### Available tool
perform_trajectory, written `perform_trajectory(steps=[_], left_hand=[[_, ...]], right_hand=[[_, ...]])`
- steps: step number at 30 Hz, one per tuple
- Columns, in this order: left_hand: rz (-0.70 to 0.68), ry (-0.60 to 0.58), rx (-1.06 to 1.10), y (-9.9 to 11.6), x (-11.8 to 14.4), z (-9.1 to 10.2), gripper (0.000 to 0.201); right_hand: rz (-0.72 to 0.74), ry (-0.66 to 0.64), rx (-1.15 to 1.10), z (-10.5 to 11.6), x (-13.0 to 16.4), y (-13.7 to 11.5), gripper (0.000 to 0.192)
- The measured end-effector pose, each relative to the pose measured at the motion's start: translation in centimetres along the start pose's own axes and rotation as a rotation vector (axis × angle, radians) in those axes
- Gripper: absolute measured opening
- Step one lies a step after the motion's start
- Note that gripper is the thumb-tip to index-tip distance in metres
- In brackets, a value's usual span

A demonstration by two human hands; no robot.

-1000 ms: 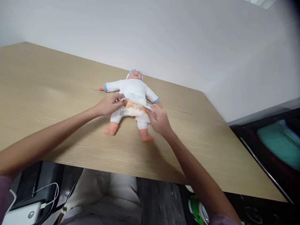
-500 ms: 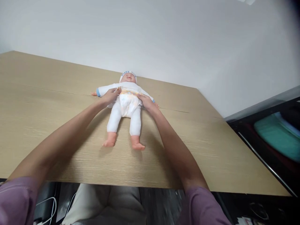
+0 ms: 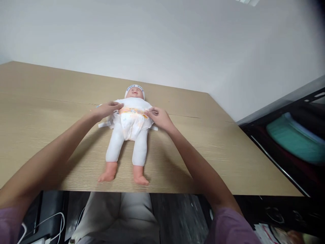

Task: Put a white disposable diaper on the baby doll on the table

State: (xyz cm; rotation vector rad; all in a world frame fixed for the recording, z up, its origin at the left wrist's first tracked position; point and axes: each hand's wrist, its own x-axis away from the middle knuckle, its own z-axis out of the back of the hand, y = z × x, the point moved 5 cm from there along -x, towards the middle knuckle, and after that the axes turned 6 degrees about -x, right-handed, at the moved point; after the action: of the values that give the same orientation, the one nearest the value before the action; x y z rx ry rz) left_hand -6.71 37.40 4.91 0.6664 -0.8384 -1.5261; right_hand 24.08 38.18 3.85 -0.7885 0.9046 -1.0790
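A baby doll (image 3: 113, 144) in white clothing and a lettered white cap lies on its back, feet toward me. Over its hips is a white diaper (image 3: 132, 124) with an orange patterned waistband. My left hand (image 3: 108, 110) pinches the waistband's left end, and my right hand (image 3: 161, 118) pinches its right end. White side tabs of the diaper stick out loose below both hands. The doll's own hands are mostly hidden behind mine.
The doll lies on a light wooden table (image 3: 203, 159), its feet near the front edge. A pale wall (image 3: 152, 44) rises behind. At the right is a dark open shelf or case holding a green item (image 3: 294, 137). White cables (image 3: 59, 220) hang below the table at left.
The doll has come closer to the table's front edge. My hands have spread slightly apart at the waistband, and the diaper's side tabs now show.
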Motion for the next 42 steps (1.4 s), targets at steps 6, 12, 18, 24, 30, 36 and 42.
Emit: perform_trajectory(steps=[6, 12, 18, 24, 30, 36, 42], left_hand=[[-0.403, 0.43, -0.405, 5.9, 1.1, -0.3, 0.029], [-0.732, 0.124, -0.631, 10.5, 2.8, -7.8, 0.041], [-0.696, 0.127, -0.696, 9.5, 2.4, -9.4, 0.05], [-0.661, 0.138, -0.709, 9.5, 2.4, -9.3, 0.052], [-0.597, 0.122, -0.746, 9.7, 2.4, -9.6, 0.056], [-0.577, 0.149, -0.718, 9.4, 2.3, -9.7, 0.06], [-0.563, 0.001, -0.528, 8.8, 1.6, -8.6, 0.077]], right_hand=[[0.14, 0.184, 0.354, 1.2, 4.0, 1.8, 0.027], [0.125, 0.132, 0.579, 0.5, 5.9, 4.6, 0.019], [-0.078, 0.112, 0.608, 0.3, 5.7, 6.1, 0.032], [-0.148, 0.085, 0.449, 1.3, 5.7, 5.8, 0.04], [-0.035, 0.011, -0.079, 1.5, 3.9, 3.2, 0.057], [-0.006, -0.007, -0.137, -3.1, 0.5, 0.7, 0.054], [0.222, 0.115, -0.145, -3.3, 3.6, -0.6, 0.043]])
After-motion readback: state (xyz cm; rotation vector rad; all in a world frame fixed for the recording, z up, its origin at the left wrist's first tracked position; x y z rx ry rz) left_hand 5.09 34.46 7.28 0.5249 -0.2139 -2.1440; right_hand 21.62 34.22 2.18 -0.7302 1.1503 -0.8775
